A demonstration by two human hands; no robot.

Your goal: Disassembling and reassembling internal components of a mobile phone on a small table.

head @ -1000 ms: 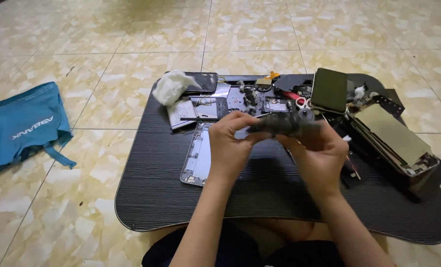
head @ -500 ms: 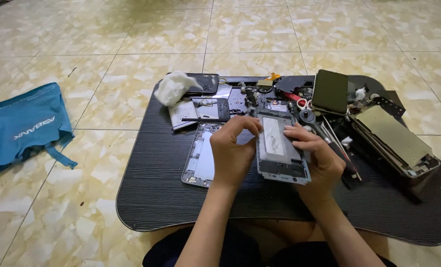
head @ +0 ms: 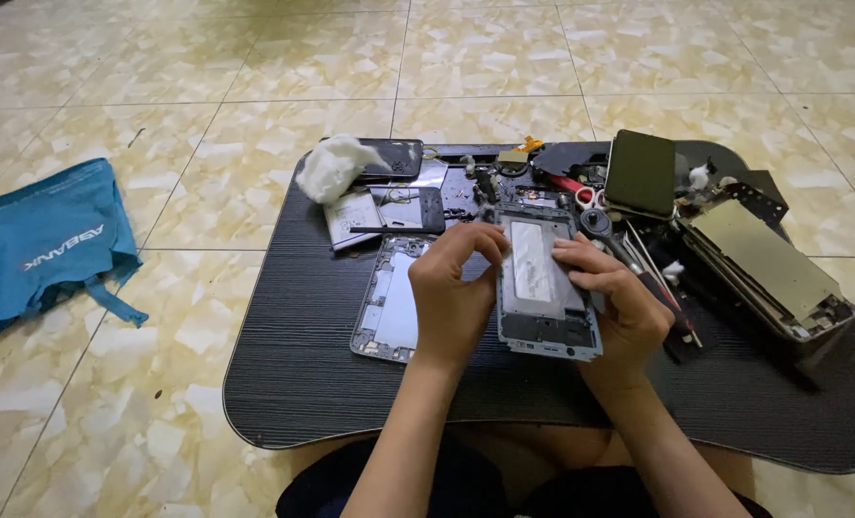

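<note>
Hands meet over a low black table [head: 284, 403] set on a tiled floor: the left hand [head: 451, 297] and the right hand [head: 619, 307] both grip an opened phone frame [head: 543, 288], held just above the table's middle. Left fingers curl over its top-left corner, right fingers pinch its right edge with the thumb on the face. It looks light and stiff but thin, with exposed parts inside, so it is probably fragile; the bare side rails seem the safest hold. Its long axis runs away from the person, the top end toward the far clutter, the open face turned up. Just left lies a second gutted phone shell [head: 389, 302]. Further off sit a white cotton wad [head: 332, 165], a dark phone [head: 641, 173], a stack of larger disassembled devices [head: 763, 259], and a blue cloth bag [head: 48, 240] on the floor.
</note>
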